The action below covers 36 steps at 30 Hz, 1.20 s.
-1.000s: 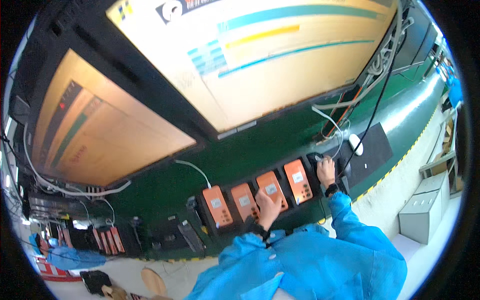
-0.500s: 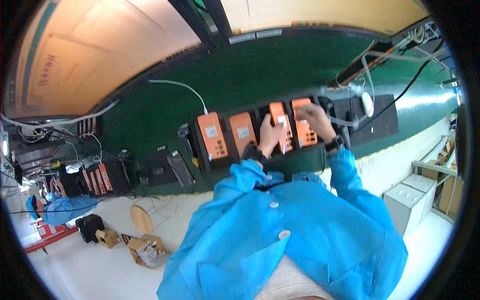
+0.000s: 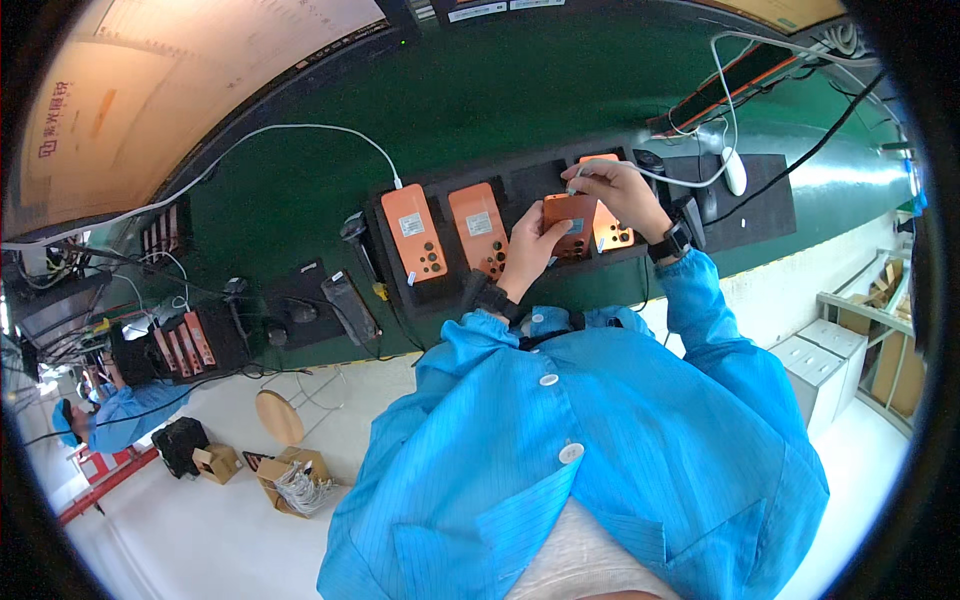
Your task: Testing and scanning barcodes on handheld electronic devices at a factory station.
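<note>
An orange phone (image 3: 566, 212), back side up and tilted, is in my left hand (image 3: 532, 248), whose thumb presses its back. My right hand (image 3: 628, 200) pinches the plug end of a white cable (image 3: 685, 184) at the top edge of this phone. Whether the plug sits in the port cannot be made out. Under my right hand lies another orange phone (image 3: 614, 236), partly covered. To the left, two more orange phones, a middle one (image 3: 478, 222) and a far-left one (image 3: 412, 228), lie camera side up on a black mat (image 3: 535, 183). A second white cable (image 3: 378, 150) runs into the far-left phone.
A white mouse (image 3: 734, 172) rests on a dark pad at the right. Left of the phones stands a black handheld device (image 3: 358, 235), with a dark slab (image 3: 350, 308) farther left. Monitors (image 3: 200, 90) line the back of the green bench. A person (image 3: 125, 415) sits far left.
My left hand has raised the phone off the mat and tilted it. My right hand has brought the white cable's plug from above the rightmost phone to the raised phone's edge.
</note>
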### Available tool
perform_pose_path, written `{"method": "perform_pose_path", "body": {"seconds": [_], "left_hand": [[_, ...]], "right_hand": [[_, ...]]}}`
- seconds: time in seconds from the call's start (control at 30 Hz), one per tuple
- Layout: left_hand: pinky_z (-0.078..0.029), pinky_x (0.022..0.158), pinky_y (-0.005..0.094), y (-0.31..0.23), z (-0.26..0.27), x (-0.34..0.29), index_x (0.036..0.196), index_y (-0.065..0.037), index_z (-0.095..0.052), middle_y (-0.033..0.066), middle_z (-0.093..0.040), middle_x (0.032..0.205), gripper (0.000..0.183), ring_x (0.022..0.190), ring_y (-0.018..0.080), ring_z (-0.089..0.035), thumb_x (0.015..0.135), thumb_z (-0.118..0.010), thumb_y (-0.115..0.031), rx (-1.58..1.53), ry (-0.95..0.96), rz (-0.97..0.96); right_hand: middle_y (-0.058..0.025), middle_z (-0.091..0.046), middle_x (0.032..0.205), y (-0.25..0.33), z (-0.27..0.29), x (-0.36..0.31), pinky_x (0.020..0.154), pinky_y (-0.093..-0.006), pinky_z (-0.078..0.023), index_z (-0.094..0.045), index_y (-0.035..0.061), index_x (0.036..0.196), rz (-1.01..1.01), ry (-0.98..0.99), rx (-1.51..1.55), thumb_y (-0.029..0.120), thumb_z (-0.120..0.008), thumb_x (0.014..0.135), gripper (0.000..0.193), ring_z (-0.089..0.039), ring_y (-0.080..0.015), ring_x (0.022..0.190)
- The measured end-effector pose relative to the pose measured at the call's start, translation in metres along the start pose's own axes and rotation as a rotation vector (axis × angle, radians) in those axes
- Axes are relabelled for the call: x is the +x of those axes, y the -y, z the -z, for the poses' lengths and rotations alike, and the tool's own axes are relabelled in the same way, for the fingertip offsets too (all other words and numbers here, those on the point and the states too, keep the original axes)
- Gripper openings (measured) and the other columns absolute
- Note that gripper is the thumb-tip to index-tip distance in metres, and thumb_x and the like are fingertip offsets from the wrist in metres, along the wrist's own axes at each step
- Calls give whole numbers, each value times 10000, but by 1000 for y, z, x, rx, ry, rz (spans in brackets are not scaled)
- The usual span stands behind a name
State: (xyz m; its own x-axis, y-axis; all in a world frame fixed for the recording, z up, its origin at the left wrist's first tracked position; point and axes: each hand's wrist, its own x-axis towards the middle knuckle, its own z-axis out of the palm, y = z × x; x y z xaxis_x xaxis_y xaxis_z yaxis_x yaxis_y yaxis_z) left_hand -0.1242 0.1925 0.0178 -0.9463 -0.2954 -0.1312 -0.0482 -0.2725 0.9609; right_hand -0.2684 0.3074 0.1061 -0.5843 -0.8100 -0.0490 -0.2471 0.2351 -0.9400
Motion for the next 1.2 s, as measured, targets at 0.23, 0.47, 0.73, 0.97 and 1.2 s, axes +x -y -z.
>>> {"method": "perform_pose_path", "body": {"seconds": [0.23, 0.47, 0.73, 0.97, 1.2], "left_hand": [[-489, 806, 261, 6, -2, 1, 1136, 10, -542, 64, -629, 1011, 262, 923, 110, -600, 896, -608, -71, -64, 4, -21], [-481, 857, 274, 14, 10, 6, 1183, 2, -520, 68, -616, 1093, 321, 983, 129, -598, 886, -624, -61, -27, -9, -66], [-475, 793, 271, -8, 81, -35, 1078, -9, -570, 67, -606, 1005, 226, 903, 141, -596, 897, -610, -137, 341, -472, -149], [-449, 806, 347, -1, 189, -100, 1058, -15, -542, 151, -513, 1049, 216, 905, 254, -538, 869, -586, -110, 664, -995, -67], [-381, 903, 485, 13, 268, -82, 1165, 55, -473, 269, -520, 1083, 497, 1040, 425, -486, 806, -644, -244, 796, -1077, 69]], "right_hand": [[-132, -666, 934, 9, 6, 0, 782, -307, -495, -651, -28, 974, 0, 98, -216, 125, -584, 890, 187, -638, -213, 865], [-120, -639, 870, -3, -7, 14, 735, -310, -488, -651, -12, 965, 29, 141, -108, 91, -606, 862, 152, -615, -201, 804], [-177, -656, 906, -43, -58, 75, 780, -360, -494, -662, -4, 1008, 83, -302, -450, 158, -640, 829, 243, -628, -296, 883], [-198, -657, 868, -16, -216, 145, 743, -385, -486, -658, -21, 965, -35, 24, -268, 372, -600, 868, 409, -636, -334, 841], [-204, -623, 741, -12, -250, 143, 625, -396, -456, -623, 0, 967, -39, 49, -141, 323, -518, 933, 341, -620, -336, 700]]}}
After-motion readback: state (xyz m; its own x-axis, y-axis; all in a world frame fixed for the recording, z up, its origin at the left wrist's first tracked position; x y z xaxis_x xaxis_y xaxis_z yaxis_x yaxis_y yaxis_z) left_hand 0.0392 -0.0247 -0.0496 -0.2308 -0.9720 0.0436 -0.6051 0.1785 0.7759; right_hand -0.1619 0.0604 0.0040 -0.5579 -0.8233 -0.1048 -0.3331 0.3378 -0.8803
